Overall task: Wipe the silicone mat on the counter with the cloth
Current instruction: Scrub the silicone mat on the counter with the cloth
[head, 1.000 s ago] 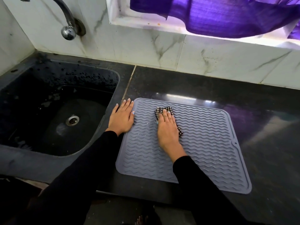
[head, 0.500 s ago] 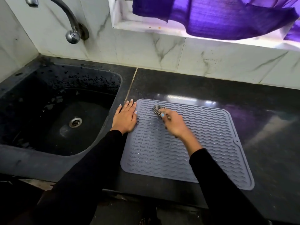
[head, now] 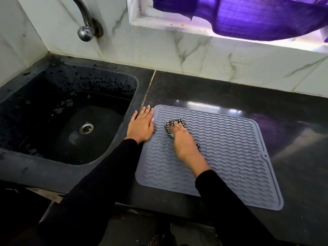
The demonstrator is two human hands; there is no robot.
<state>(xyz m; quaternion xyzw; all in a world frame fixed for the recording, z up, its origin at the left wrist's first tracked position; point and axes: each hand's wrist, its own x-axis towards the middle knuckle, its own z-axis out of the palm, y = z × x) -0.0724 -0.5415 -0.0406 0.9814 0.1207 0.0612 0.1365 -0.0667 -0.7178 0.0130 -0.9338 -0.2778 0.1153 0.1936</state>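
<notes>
Left hand (head: pixel 141 125) spread flat, grasping nothing, pinning mat (head: pixel 230 157) edge to bench (head: pixel 292 174) against sliding; right hand (head: pixel 182 141) pressing bunched checked cloth (head: pixel 170 125) down for scrubbing.

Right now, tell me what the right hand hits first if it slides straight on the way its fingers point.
Probably the mat's raised far rim, then bare counter; nothing else lies ahead of the right hand.
</notes>
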